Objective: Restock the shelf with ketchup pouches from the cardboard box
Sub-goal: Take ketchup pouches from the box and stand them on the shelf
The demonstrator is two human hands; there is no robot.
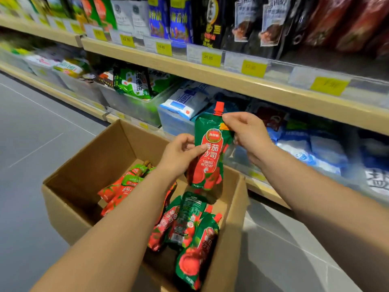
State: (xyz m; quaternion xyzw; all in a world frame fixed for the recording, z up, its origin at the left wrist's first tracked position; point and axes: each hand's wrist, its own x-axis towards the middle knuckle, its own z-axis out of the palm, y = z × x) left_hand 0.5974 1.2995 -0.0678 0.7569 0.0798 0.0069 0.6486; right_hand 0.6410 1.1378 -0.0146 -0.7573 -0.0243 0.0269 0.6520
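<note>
A green and red ketchup pouch with a red spout cap is held upright above the open cardboard box. My left hand pinches its left edge at mid-height. My right hand grips its upper right corner just below the cap. Several more ketchup pouches lie loose in the bottom of the box, some at the left, partly hidden by my left forearm. The lower shelf runs behind the box.
Clear bins of white and blue bags and green packets fill the lower shelf. The upper shelf carries bottles, dark pouches and yellow price tags. Grey floor tiles stretch to the left of the box.
</note>
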